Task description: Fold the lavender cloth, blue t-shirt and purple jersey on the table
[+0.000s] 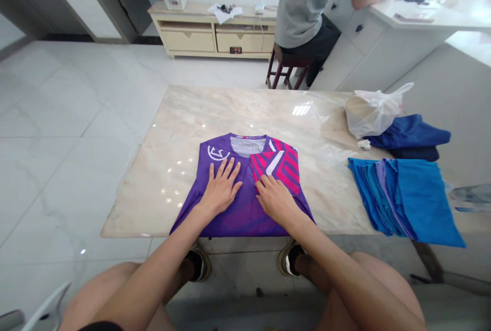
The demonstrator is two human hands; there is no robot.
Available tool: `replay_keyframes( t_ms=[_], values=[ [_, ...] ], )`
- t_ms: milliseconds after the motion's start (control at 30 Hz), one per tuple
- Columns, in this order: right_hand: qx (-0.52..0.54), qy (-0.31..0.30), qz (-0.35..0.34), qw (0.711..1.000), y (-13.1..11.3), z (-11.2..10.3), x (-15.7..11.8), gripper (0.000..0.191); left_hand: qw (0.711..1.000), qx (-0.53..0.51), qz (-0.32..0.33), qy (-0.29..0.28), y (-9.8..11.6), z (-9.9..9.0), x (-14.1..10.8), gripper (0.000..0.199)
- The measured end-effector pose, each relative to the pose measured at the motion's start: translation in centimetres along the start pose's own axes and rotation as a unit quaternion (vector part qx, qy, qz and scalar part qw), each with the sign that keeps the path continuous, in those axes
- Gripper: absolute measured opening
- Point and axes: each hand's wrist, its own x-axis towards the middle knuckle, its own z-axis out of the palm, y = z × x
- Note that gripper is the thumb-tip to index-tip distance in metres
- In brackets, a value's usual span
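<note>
A purple jersey (226, 221) lies on the marble-patterned table in front of me, its neckline facing away. White marks show on its chest, and a pink-and-purple patterned sleeve (287, 170) is folded over the front on the right. Spread flat on the left chest is my left hand (221, 188), palm down and fingers apart. My right hand (274, 195) has its fingers bent at the lower inner corner of the folded sleeve, seemingly pinching the fabric. The jersey's lower part reaches the near table edge.
Folded blue garments (422, 200) overhang the table's near right edge. Behind them are dark blue cloth (410, 134) and a white plastic bag (370, 111). A person in a grey shirt (307, 8) sits on a stool (286, 67) beyond the table (153, 188).
</note>
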Motion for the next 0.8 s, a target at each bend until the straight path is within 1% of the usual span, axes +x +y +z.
replay_keyframes(
  t_ms=[67,133,267,400,500,567,700,800],
  values=[
    [-0.005,-0.008,0.008,1.000,0.4,-0.2,0.1,0.024,1.000,-0.002,0.020,-0.004,0.4,0.2,0.0,0.068],
    [-0.011,-0.016,0.016,1.000,0.8,-0.2,0.1,0.026,1.000,-0.002,0.027,-0.011,0.6,0.4,0.0,0.068],
    [-0.022,-0.027,0.013,0.999,1.1,-0.2,0.1,0.029,1.000,-0.001,0.009,-0.017,0.9,0.6,0.5,0.068],
    [-0.017,-0.025,0.006,1.000,1.0,-0.5,-0.4,0.027,1.000,-0.003,-0.010,-0.014,1.1,0.6,0.9,0.067],
    [-0.008,-0.032,0.002,0.999,1.2,-0.7,-0.9,0.025,1.000,-0.002,-0.010,-0.015,1.1,0.5,1.0,0.067],
    [0.001,-0.029,-0.001,1.000,1.4,-0.8,-1.2,0.025,1.000,0.000,-0.009,-0.015,1.0,0.3,0.9,0.067],
    [0.010,-0.015,0.004,1.000,1.9,-0.9,-1.2,0.031,1.000,-0.002,-0.010,-0.018,0.9,0.0,0.8,0.068],
    [0.010,-0.008,0.014,1.000,2.1,-1.0,-1.0,0.030,1.000,-0.009,-0.005,-0.018,1.1,-0.1,0.6,0.069]
  ],
)
